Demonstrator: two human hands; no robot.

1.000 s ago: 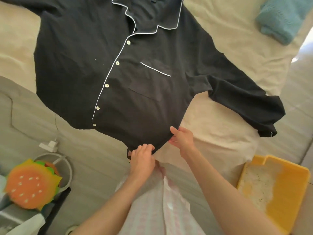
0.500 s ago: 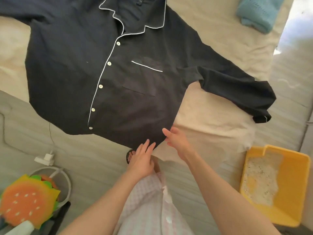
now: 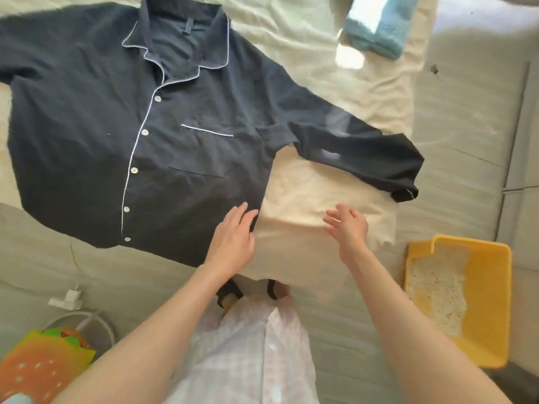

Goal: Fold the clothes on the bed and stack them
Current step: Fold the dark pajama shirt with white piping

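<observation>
A dark navy pyjama shirt (image 3: 87,135) with white piping and white buttons lies spread front-up on the cream bed sheet (image 3: 306,185). Its hem hangs over the bed's near edge, and its right sleeve (image 3: 358,153) stretches out toward the bed's right side. My left hand (image 3: 233,240) rests flat on the shirt's lower right corner, fingers straight. My right hand (image 3: 347,225) hovers over the bare sheet to the right of the shirt, fingers spread, holding nothing. A folded light blue towel-like cloth (image 3: 376,21) lies at the bed's far right.
A yellow tray (image 3: 490,301) with pale litter stands on the floor at the right. At the lower left are an orange burger-shaped cushion (image 3: 38,371), a round white stand (image 3: 87,322) and a white plug (image 3: 67,297). My feet in dark sandals (image 3: 230,293) stand by the bed edge.
Both hands let go of the shirt's hem. The left hand opened flat onto the shirt's corner; the right hand moved right over the bare sheet. The camera view shifted.
</observation>
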